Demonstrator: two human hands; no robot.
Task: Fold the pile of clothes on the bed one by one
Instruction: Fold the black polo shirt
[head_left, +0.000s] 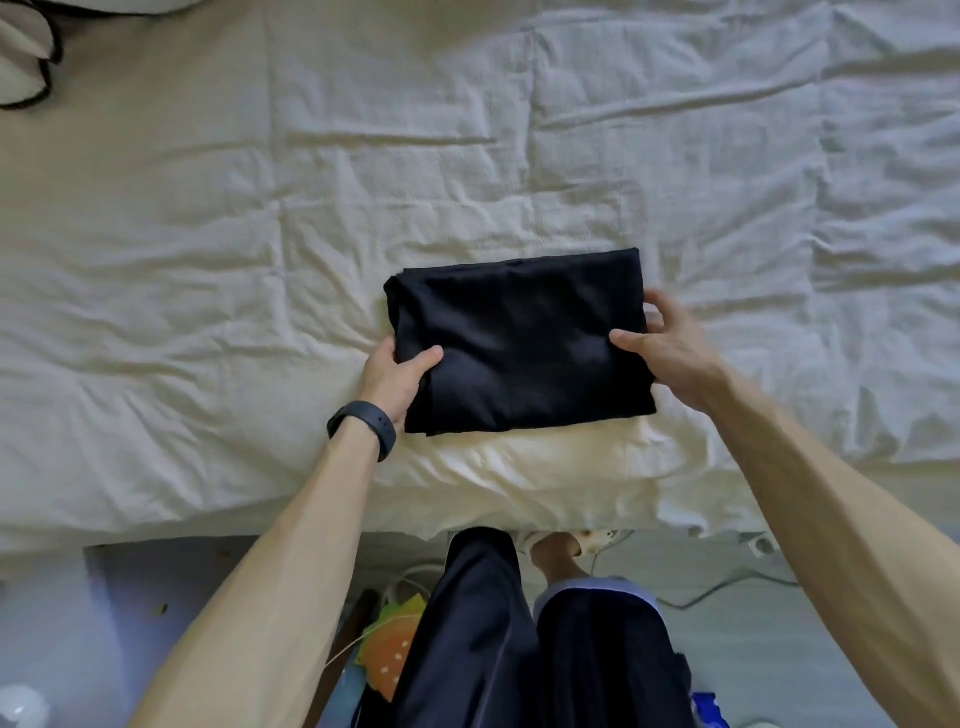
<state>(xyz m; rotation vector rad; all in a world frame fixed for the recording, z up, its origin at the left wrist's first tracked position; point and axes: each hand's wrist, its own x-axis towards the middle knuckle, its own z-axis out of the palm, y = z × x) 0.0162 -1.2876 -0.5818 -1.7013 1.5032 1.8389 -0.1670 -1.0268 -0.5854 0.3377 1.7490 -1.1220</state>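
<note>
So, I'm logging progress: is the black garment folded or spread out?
Folded: the black garment is a compact layered rectangle on the bed, left hand and right hand holding its sides.

Left hand (395, 382): bare, and there at the wrist is the one accessory.
Wristband (363, 426): dark matte strap, slim like a fitness band, with a couple of small holes showing along it.
Right hand (670, 353): bare, wrist too.
Forearms: bare on both sides, right down to the bottom corners.
Trousers (467, 623): dark, loose, with a faint sheen and long vertical creases.
Hem (597, 590): pale blue-grey band ending the right leg.
Foot (556, 556): bare, showing just past that hem.
</note>
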